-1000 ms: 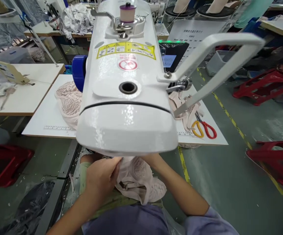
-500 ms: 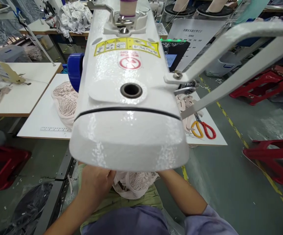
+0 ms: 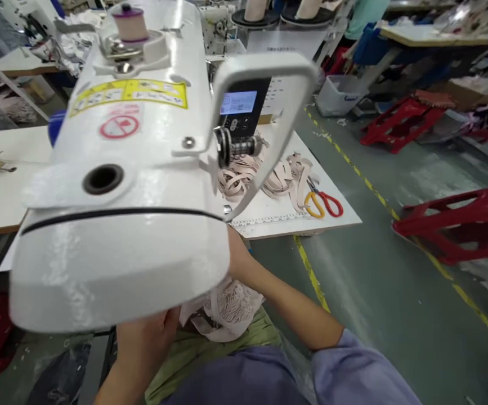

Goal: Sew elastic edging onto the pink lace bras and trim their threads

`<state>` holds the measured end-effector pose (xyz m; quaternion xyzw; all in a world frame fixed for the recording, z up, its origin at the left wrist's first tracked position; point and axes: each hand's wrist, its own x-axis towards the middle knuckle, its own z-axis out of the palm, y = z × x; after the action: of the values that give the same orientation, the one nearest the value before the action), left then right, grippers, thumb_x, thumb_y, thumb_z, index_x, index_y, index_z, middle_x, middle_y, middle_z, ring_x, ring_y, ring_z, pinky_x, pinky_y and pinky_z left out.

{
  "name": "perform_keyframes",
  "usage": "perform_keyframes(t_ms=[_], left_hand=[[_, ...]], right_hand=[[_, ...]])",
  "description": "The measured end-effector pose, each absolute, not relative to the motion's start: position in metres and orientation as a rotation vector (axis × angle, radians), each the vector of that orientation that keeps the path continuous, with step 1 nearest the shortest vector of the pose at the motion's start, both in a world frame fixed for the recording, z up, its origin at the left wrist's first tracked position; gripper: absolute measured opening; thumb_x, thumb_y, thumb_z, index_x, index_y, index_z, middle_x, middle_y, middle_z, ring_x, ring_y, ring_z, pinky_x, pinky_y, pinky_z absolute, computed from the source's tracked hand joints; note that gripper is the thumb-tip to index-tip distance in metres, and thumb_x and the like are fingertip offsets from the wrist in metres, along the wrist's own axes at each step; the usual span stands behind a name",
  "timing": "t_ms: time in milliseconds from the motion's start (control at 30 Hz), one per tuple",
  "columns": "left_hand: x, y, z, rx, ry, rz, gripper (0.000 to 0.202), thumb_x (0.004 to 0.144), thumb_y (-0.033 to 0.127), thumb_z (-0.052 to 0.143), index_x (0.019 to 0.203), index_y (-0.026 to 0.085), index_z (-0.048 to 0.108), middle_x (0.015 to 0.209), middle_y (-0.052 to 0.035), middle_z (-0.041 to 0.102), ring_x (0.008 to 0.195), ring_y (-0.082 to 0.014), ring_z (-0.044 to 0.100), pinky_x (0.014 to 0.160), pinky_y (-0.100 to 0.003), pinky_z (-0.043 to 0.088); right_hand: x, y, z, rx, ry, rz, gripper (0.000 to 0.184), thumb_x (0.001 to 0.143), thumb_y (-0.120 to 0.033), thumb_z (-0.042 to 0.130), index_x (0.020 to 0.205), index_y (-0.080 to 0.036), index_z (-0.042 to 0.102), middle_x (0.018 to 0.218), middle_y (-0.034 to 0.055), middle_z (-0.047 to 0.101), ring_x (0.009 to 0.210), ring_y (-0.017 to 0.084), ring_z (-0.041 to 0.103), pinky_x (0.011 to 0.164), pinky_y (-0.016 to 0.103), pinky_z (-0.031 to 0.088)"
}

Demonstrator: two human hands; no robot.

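Observation:
A white sewing machine head (image 3: 121, 264) fills the left and middle of the view and covers much of both hands. Below its front edge my left hand (image 3: 148, 337) is curled, thumb against the fingers, at the edge of a beige lace garment (image 3: 233, 306); its fingertips are hidden. The garment lies bunched over my lap, with a smooth band along its lower side. My right hand (image 3: 238, 253) reaches in behind the machine's right side, above the garment. Only its back and wrist show, so what its fingers hold is hidden.
Beige elastic strips (image 3: 244, 174) lie on the table (image 3: 332, 216) right of the machine, beside scissors (image 3: 323, 203) with yellow and red handles. A white guard bar (image 3: 288, 124) juts rightward near a control screen (image 3: 239, 104). Red stools (image 3: 459, 225) stand on the floor.
The view has swung right, so the machine sits further left and more of the strips show. My right hand has moved up and inward, towards the table behind the machine head.

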<state>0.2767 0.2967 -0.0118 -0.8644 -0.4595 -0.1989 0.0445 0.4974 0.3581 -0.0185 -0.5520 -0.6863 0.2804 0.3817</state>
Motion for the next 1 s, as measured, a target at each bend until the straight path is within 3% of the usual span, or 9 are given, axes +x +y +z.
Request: perform_keyframes(t_ms=[133, 333, 533, 1000], left_hand=[[0.281, 0.297, -0.005, -2.639, -1.32, -0.605, 0.026, 0.098, 0.03, 0.049, 0.107, 0.022, 0.073, 0.058, 0.0001, 0.069, 0.052, -0.016, 0.062, 0.05, -0.026, 0.036], [0.282, 0.296, -0.003, -2.609, -1.193, -0.702, 0.016, 0.095, 0.02, 0.057, 0.105, 0.019, 0.07, 0.069, 0.0005, 0.071, 0.059, -0.0138, 0.063, 0.059, -0.026, 0.038], [0.29, 0.294, 0.0, -2.65, -1.132, -0.643, 0.016, 0.095, 0.016, 0.055, 0.105, 0.018, 0.067, 0.053, 0.0044, 0.056, 0.05, -0.0144, 0.051, 0.053, -0.029, 0.03], [0.302, 0.294, -0.003, -2.757, -0.909, -0.7, 0.021, 0.091, 0.01, 0.059, 0.111, 0.015, 0.062, 0.054, 0.0047, 0.053, 0.051, -0.0148, 0.046, 0.054, -0.03, 0.029]], right_hand=[[0.499, 0.354, -0.013, -1.416, -1.658, 0.737, 0.013, 0.091, -0.031, 0.057, 0.082, -0.022, 0.062, 0.06, -0.0022, 0.058, 0.06, 0.019, 0.055, 0.069, 0.032, 0.044], [0.499, 0.354, -0.016, -1.382, -1.656, 0.732, 0.012, 0.09, -0.029, 0.058, 0.081, -0.021, 0.059, 0.06, -0.0039, 0.054, 0.058, 0.015, 0.049, 0.056, 0.026, 0.029], [0.504, 0.352, -0.013, -1.328, -1.633, 0.718, 0.011, 0.09, -0.028, 0.059, 0.082, -0.021, 0.062, 0.061, -0.0044, 0.054, 0.059, 0.014, 0.047, 0.057, 0.025, 0.029], [0.514, 0.352, -0.014, -1.329, -1.612, 0.724, 0.018, 0.092, -0.029, 0.058, 0.077, -0.02, 0.056, 0.067, -0.0047, 0.056, 0.057, 0.01, 0.044, 0.056, 0.024, 0.027]])
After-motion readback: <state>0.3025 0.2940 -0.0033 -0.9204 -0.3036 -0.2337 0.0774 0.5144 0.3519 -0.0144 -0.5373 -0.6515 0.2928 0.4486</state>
